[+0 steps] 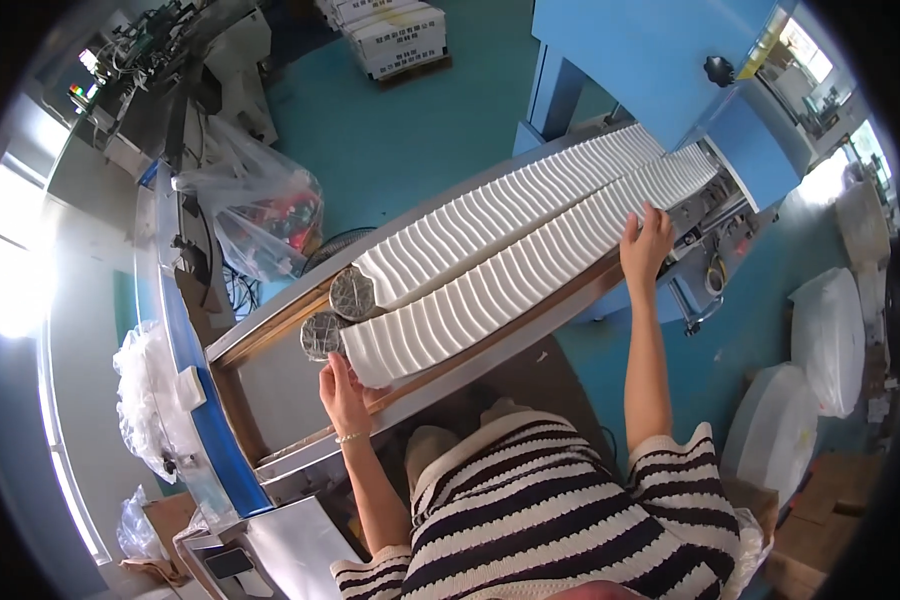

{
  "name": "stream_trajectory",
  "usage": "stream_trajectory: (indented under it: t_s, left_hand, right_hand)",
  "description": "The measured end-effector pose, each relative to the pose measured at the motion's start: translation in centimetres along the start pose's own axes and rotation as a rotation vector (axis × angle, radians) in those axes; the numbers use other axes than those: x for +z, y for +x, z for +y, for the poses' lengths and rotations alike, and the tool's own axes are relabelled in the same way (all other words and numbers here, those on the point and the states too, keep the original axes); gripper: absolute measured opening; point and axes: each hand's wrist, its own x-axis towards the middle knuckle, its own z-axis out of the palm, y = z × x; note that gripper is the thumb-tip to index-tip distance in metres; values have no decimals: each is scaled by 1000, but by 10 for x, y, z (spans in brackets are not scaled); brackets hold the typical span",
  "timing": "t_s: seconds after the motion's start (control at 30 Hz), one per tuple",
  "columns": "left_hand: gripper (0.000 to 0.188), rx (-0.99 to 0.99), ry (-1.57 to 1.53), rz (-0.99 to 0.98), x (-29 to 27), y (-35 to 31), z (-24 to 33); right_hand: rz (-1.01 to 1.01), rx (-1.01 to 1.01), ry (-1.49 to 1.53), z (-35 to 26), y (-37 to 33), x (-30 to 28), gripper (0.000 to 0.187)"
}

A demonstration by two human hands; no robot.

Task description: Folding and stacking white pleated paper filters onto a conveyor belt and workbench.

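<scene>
Two long rows of nested white paper pieces with rounded rims, perhaps cups or bowls, lie side by side in a metal trough: the far row and the near row. Against their left ends stand two round grey blocks, a far block and a near block. My left hand is at the near row's left end, fingers apart, fingertips by the near block and the row's edge. Fingers spread, my right hand rests against the front side of the near row towards its right end.
A blue machine stands at the trough's right end, with scissors below. Beyond the trough hangs a clear plastic bag. White wrapped bundles and cardboard boxes are at right. Stacked white cartons sit farther back.
</scene>
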Motion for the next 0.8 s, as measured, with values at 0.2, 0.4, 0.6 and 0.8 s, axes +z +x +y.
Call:
stream_trajectory:
  t_s: [0.2, 0.4, 0.6, 0.8]
  left_hand:
    - [32, -40, 446, -278, 7, -25, 28]
    - [42, 70, 556, -339, 21, -5, 23]
    - [42, -62, 542, -400, 16, -16, 15]
    - [37, -147, 671, -201, -51, -9, 48]
  right_hand:
    - [-118, 33, 22, 12, -4, 9, 15]
    - [-56, -52, 123, 8, -1, 1, 9]
    - [-172, -31, 9, 7, 2, -3, 2]
    - [-593, -55, 764, -56, -35, -26, 19]
